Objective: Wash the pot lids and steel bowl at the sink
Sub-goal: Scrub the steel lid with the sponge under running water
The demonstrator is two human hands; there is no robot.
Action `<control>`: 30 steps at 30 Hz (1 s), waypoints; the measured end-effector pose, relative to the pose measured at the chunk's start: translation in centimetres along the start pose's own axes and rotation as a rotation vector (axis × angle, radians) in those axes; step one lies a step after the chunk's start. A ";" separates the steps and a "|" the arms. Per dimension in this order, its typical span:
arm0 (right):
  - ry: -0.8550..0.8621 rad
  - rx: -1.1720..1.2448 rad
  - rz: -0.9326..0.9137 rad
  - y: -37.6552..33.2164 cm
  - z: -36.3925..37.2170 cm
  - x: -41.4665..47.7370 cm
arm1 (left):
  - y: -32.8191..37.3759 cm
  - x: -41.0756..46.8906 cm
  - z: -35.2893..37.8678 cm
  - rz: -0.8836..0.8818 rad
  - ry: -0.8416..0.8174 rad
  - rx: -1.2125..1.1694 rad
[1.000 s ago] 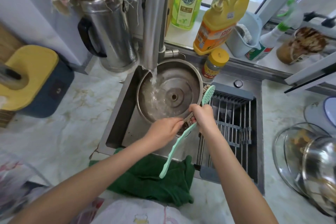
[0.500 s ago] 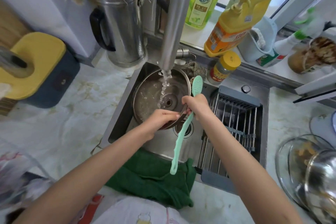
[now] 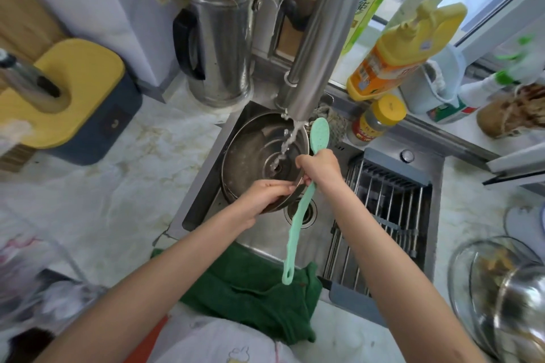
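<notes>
Counter (image 3: 118, 186) w/ kettle (image 3: 219, 47), green cloth (image 3: 256, 298), glass lid (image 3: 463, 274).

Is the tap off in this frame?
No, water streams from the faucet onto the pot lid that the left hand holds while the right hand grips the green brush.

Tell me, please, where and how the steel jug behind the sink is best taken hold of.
I would take the steel jug by its black handle, coming from the camera's left. It stands upright, the handle loop faces that way, and the faucet crowds its other side.
</notes>
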State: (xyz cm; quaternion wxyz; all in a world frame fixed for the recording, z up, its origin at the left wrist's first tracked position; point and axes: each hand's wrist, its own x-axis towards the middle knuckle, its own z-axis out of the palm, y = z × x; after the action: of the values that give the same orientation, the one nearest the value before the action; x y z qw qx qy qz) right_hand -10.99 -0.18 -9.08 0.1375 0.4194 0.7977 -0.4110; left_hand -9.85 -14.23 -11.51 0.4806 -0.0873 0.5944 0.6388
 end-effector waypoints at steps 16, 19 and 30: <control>0.032 -0.074 -0.012 -0.9 0.1 -0.8 | 0.7 -0.5 0.1 -0.008 -0.028 -0.046; 0.045 -0.081 -0.035 -1.0 0.1 -0.8 | 1.0 -0.7 0.4 -0.017 -0.032 -0.047; 0.060 -0.067 -0.036 -1.4 -0.5 -0.9 | 1.3 -0.7 0.5 0.034 -0.049 -0.057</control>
State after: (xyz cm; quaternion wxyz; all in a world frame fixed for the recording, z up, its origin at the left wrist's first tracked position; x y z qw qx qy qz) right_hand -11.48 -0.69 -7.50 0.1201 0.4124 0.8222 -0.3734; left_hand -10.23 -13.99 -9.98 0.4811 -0.0752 0.5655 0.6656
